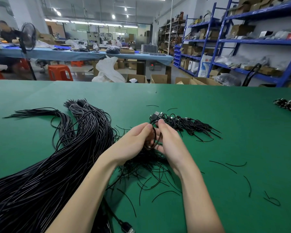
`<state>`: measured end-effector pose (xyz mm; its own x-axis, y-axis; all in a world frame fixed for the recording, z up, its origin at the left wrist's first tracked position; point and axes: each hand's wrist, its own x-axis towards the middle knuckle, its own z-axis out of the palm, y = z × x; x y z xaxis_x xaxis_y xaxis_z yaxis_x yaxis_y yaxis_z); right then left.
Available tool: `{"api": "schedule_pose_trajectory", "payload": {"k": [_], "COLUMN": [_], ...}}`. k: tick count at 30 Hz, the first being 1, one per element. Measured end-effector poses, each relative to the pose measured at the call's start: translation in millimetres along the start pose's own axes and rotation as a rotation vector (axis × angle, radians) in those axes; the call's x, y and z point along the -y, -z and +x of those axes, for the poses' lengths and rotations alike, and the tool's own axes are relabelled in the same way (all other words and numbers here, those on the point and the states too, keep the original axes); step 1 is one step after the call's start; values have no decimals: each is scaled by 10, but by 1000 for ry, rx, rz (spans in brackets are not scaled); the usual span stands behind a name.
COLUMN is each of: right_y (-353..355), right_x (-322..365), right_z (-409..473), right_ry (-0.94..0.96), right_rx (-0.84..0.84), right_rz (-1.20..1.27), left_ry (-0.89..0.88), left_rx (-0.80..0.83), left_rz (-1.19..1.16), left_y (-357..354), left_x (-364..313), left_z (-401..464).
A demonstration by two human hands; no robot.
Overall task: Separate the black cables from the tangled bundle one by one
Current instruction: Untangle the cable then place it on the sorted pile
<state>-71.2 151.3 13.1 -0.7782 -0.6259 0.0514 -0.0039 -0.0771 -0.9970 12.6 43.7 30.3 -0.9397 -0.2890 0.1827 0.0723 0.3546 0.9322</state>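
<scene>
Two hands: left hand (134, 140) and right hand (170, 140) meet over the mat (208, 106), fingers curled together round one coiled cable (155, 138).
Grip: both thumbs press at the coil's top; the USB plug (155, 114) sticks up just beyond the fingertips.
Coils: a pile of wound cables (188, 124) lies just right of the hands.
Bundle: the big tangled bundle (65, 157) spreads to the left, tied near its far end.
Ties: loose black ties (151, 179) lie scattered under and right of the wrists.
Writing: none readable anywhere.
</scene>
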Motion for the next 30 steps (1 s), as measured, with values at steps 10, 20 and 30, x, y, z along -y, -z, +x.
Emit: {"api": "schedule_pose_trajectory", "payload": {"k": [10,20,30], "right_y": [53,64,63], "right_x": [-17,-71,63], "right_z": [-39,-31,-67], "right_ry": [89,282,87], "right_rx": [-4,-318,-92], "right_rz": [-192,-332,-58], "left_ry": [103,187,134], "left_rx": [-232,-107,97], "left_rz": [-184,-399,-105], "left_y": [-9,9,-65], "left_x": [-71,-135,-37], "left_z": [4,-21,-24]}}
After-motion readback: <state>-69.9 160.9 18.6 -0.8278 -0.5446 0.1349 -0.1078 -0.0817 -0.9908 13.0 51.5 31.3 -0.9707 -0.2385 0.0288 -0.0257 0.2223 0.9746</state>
